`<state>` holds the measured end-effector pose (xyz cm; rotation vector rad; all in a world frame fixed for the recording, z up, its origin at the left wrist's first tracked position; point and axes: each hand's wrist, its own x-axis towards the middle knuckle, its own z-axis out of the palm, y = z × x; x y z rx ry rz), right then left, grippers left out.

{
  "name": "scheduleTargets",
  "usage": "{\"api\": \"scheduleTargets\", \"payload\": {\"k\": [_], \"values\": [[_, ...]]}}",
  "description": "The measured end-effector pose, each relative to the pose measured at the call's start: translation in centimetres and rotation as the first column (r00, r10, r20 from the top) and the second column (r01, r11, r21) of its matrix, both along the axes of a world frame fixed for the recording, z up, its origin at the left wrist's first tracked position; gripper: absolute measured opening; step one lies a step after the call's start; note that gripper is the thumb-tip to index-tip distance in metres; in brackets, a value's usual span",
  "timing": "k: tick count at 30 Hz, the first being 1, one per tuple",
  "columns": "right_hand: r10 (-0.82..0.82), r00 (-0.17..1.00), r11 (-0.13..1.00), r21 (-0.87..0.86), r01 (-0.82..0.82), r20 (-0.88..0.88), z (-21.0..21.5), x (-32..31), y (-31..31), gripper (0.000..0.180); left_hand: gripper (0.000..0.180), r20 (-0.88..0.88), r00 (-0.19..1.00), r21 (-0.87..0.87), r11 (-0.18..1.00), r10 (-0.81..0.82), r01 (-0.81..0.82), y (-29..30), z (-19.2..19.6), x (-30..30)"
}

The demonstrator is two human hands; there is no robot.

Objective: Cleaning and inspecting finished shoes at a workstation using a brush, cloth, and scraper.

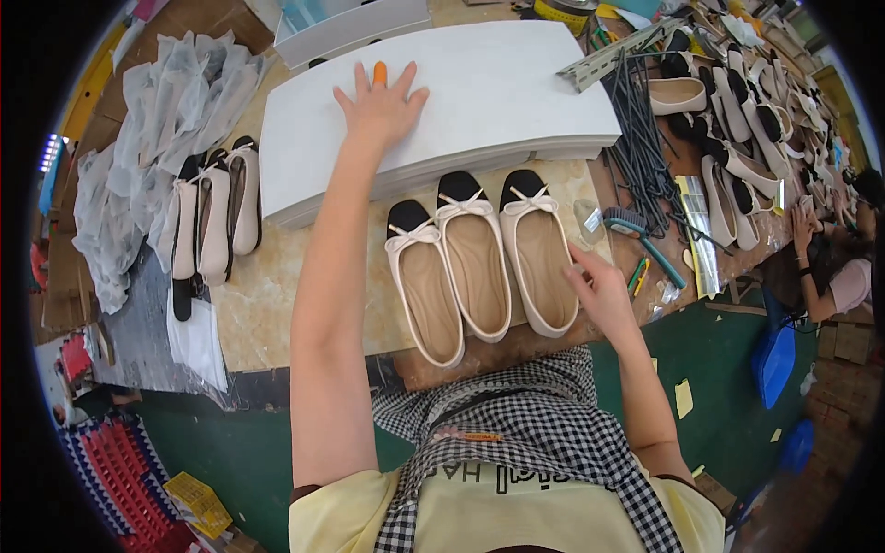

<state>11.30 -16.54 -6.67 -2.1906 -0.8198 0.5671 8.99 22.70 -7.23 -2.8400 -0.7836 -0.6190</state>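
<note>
Beige with a black toe, the rightmost flat shoe lies near the centre of the frame beside two matching shoes. Just right of it, the right hand has curled fingers against its outer side; whether they pinch it cannot be told. Upper centre, the left hand presses a white stack, fingers spread apart.

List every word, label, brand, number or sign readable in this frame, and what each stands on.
Shirt: large black lettering, upside down, partly covered by the apron; wording not copied here.
Orange strip on the apron: marks too small to read.
Clear packet: label too small to read.
Three nearest shoes: no text I can make out.
White stack: none visible.
</note>
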Motion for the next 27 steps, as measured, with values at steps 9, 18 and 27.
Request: {"api": "scheduleTargets", "payload": {"k": [9,18,27], "values": [[0.003,0.598,0.582,0.488,0.651,-0.802,1.9,-1.5,-0.5,0.051,0.022,0.284,0.775,-0.477,0.619,-0.564,0.625,-20.3,5.0,-6.6],[0.235,0.734,0.909,0.411,0.066,-0.638,1.9,-0.8,0.1,0.061,0.016,0.382,0.9,-0.601,0.683,-0.21,0.415,-23.1,2.6,-12.3],[-0.207,0.878,0.816,0.419,0.399,-0.432,0.5,4.5,-0.2,0.057,0.031,0.242,0.958,-0.97,-0.033,-0.153,0.24,-24.1,1.7,-8.0]]}}
